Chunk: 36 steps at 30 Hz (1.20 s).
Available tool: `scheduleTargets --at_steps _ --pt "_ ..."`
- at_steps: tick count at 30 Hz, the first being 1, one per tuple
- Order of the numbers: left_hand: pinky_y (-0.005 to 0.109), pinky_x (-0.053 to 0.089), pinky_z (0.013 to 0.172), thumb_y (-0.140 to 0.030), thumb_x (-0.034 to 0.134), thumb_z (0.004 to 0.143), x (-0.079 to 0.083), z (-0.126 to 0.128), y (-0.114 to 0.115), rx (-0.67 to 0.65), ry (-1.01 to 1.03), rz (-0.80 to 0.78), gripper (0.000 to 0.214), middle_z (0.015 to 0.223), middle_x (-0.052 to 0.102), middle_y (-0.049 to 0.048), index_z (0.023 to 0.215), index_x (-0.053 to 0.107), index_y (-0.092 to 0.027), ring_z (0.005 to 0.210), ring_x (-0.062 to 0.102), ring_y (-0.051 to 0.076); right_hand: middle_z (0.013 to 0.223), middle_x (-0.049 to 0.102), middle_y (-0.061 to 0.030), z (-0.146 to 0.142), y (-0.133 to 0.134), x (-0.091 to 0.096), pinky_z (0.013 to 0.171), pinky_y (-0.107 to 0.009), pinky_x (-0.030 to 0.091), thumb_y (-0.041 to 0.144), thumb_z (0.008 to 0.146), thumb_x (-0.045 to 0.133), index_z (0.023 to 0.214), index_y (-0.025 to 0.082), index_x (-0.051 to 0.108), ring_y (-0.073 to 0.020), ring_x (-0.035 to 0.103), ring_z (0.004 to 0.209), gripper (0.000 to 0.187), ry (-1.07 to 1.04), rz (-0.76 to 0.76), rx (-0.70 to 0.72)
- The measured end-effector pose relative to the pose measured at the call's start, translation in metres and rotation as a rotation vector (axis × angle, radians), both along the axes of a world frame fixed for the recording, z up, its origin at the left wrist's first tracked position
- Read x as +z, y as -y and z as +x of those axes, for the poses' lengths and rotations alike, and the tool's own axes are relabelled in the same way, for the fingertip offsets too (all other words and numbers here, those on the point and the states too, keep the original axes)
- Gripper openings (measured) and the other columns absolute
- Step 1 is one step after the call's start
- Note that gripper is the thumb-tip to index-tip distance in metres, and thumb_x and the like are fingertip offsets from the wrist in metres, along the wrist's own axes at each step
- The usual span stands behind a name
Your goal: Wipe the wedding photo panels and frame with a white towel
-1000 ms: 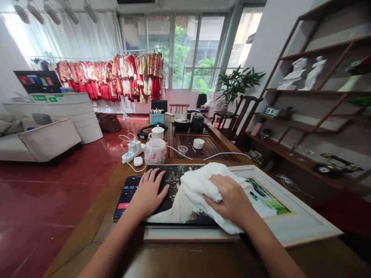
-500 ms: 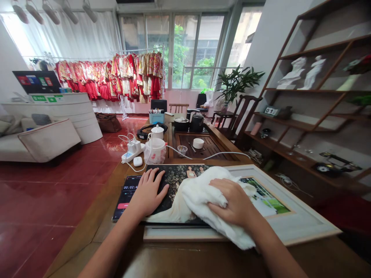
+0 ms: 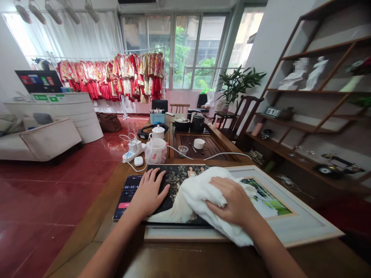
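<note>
Right hand (image 3: 232,200), partly curled, grips a white cloth (image 3: 200,191) (fluffy, bunched); left hand (image 3: 149,194), spread flat, rests at left on a rectangular photo panel (image 3: 177,199).

L grip (image 3: 151,193) lies flat on dark photo panel (image 3: 171,182), R grip (image 3: 230,200) clutches white cloth (image 3: 199,191) over it, pale-framed pic (image 3: 310,220) at R, phone (image 3: 124,201) w/ timer by L wrist, pwr strip (image 3: 131,155) + lidded mug (image 3: 158,132) farther back on brown worktop (image 3: 179,260).

The left forearm (image 3: 116,235) and right forearm (image 3: 269,241) angle inward; the left hand (image 3: 150,193) lies flat, fingers (image 3: 160,177) splayed; the right hand (image 3: 233,197) is curled, thumb (image 3: 216,208) apart from its bent fingers.
</note>
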<state>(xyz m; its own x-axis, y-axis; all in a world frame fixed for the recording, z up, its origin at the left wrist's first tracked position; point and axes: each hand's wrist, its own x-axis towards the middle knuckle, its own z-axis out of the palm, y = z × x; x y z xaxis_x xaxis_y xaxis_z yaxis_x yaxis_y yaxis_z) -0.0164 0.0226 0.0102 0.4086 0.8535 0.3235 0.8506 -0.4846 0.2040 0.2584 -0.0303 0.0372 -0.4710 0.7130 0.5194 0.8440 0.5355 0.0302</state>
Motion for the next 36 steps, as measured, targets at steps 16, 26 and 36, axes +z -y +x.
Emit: scheduleTargets --at_steps 16,26,36 --pt "0.049 0.026 0.111 -0.046 0.037 0.095 -0.003 0.000 0.000 -0.002 0.020 0.015 0.049 0.142 0.041 0.0093 0.136 0.042 -0.021 0.134 0.030 0.029 0.112 0.061 -0.0136 -0.032 0.000 0.006 0.093 -0.045 0.038 0.034 0.079 0.059 0.115 0.017 0.052 -0.0292 0.054 0.103 0.041 -0.083 -0.061 0.023" --pt "0.049 0.026 0.110 -0.045 0.038 0.095 -0.001 0.000 0.001 0.002 0.012 0.002 0.049 0.143 0.040 0.0102 0.136 0.043 -0.021 0.133 0.031 0.029 0.117 0.061 -0.0151 -0.021 -0.021 -0.010 0.097 -0.050 0.033 0.036 0.084 0.054 0.124 0.015 0.048 -0.0305 0.053 0.110 0.045 -0.066 0.071 -0.161" --pt "0.049 0.026 0.110 -0.045 0.038 0.094 -0.002 0.000 0.001 0.009 0.000 0.000 0.050 0.142 0.041 0.0104 0.137 0.042 -0.020 0.133 0.031 0.030 0.124 0.058 -0.0117 -0.025 -0.020 -0.007 0.103 -0.053 0.027 0.039 0.086 0.055 0.124 0.024 0.053 -0.0294 0.050 0.116 0.041 -0.007 0.051 -0.104"
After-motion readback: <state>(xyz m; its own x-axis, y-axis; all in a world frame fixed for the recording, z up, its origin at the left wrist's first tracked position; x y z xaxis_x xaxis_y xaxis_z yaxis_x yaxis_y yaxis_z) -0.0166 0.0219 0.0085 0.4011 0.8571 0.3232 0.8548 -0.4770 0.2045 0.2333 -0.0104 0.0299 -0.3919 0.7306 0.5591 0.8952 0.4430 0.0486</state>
